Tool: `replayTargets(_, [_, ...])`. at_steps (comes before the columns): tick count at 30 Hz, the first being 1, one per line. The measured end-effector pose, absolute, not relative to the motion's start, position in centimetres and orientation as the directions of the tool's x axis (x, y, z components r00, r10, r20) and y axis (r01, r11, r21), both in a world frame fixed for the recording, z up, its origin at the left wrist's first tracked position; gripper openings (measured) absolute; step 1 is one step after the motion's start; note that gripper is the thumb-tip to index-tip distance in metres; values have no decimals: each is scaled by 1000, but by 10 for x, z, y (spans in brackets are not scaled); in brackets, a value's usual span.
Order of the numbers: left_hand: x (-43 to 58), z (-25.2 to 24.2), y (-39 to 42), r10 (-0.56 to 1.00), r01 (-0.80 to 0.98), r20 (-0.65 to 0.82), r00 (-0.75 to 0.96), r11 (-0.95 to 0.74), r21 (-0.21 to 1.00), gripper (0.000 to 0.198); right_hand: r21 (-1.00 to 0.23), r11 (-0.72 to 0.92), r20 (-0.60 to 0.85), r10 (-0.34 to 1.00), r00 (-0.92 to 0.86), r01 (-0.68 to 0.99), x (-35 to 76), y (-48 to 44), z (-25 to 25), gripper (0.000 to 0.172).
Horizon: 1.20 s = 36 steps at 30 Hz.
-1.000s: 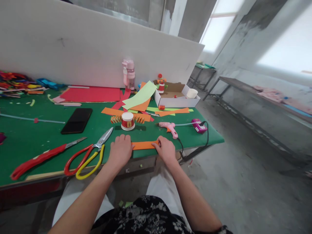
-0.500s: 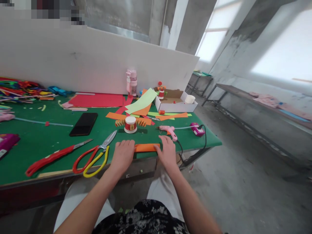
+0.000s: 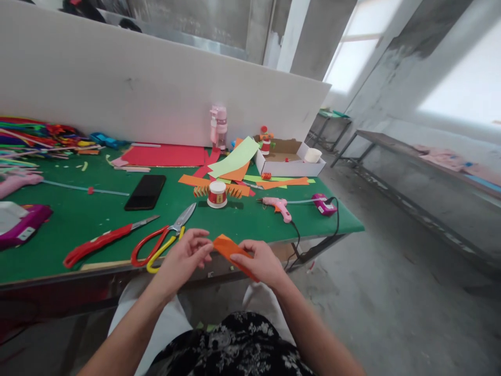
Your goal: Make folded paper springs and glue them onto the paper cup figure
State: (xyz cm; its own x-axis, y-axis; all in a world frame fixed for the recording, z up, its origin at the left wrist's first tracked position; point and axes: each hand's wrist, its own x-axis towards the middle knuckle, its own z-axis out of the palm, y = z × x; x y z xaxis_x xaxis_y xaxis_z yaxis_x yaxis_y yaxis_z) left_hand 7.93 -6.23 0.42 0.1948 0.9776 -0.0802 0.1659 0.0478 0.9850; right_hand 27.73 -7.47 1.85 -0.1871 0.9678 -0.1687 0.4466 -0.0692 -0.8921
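A folded orange paper strip (image 3: 229,247) is lifted off the green table (image 3: 58,230) and held over my lap, just in front of the table's near edge. My right hand (image 3: 260,262) is closed round the strip's right part. My left hand (image 3: 183,257) pinches its left end with thumb and fingertips. Just beyond the hands, scissors with red and yellow handles (image 3: 162,243) lie on the table. A small red and white cup (image 3: 217,194) with orange folded paper strips at its sides stands further back.
A pink glue gun (image 3: 277,205) with a black cable lies right of the cup. Red-handled shears (image 3: 104,240), a black phone (image 3: 146,191), red and coloured paper sheets, a pink bottle (image 3: 219,126) and a white cardboard box (image 3: 287,159) are on the table. A white board stands behind.
The orange strip was pressed flat on the table's edge under both hands. Now both hands have lifted it off the table and drawn it toward me.
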Motion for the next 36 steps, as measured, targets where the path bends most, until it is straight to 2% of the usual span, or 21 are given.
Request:
replayTargets(1, [80, 5, -63, 961, 120, -165, 222, 140, 983, 45, -902, -69, -159, 971, -180, 426, 275, -76, 17, 14])
replayTargets(3, [83, 7, -64, 931, 68, -243, 272, 234, 970, 42, -912, -66, -147, 974, -171, 406, 271, -79, 15, 13])
replayTargets(8, [95, 4, -64, 968, -15, -213, 135, 217, 976, 37, -890, -38, -135, 974, -184, 454, 260, -82, 7, 12])
replayTargets(12, [95, -4, -65, 974, -20, -218, 59, 219, 975, 39, -782, 81, -22, 987, -157, 618, 269, -83, 7, 24])
replayTargets(15, [86, -8, -65, 980, -12, -189, -68, 188, 982, 37, -780, 100, 30, 992, -122, 618, 290, -78, 5, 29])
replayTargets(17, [80, -7, -63, 964, -52, -140, -224, 131, 990, 34, -867, 39, 80, 995, 62, 497, 304, -74, 1, 31])
replayTargets(19, [79, -6, -62, 925, -129, -99, -368, 54, 990, 30, -966, 5, 80, 956, 281, 258, 306, -72, -5, 38])
replayTargets(20, [81, -5, -61, 907, -169, -85, -414, 15, 986, 29, -994, -1, 36, 944, 328, 111, 301, -73, -8, 42])
replayTargets(21, [85, -5, -61, 896, -201, -75, -437, -16, 979, 28, -999, -26, -37, 953, 302, -42, 293, -74, -11, 44])
replayTargets(22, [91, -5, -62, 894, -221, -66, -442, -37, 975, 28, -981, -92, -127, 971, 203, -173, 281, -76, -13, 44])
replayTargets(23, [98, -6, -64, 900, -227, -57, -433, -47, 973, 28, -959, -146, -179, 977, 118, -242, 267, -79, -15, 41])
replayTargets(25, [113, -9, -70, 920, -187, -34, -391, -43, 981, 27, -927, -188, -194, 981, -14, -323, 239, -85, -16, 44])
replayTargets(26, [120, -12, -74, 927, -146, -16, -374, -42, 988, 27, -908, -199, -205, 979, -23, -368, 227, -87, -16, 40])
replayTargets(31, [133, -24, -91, 938, 45, 57, -341, -44, 998, 29, -865, -200, -266, 961, 82, -460, 211, -90, -15, 23])
replayTargets(36, [130, -29, -96, 962, 60, 61, -265, -47, 997, 29, -878, -206, -281, 953, 116, -431, 221, -94, -20, 27])
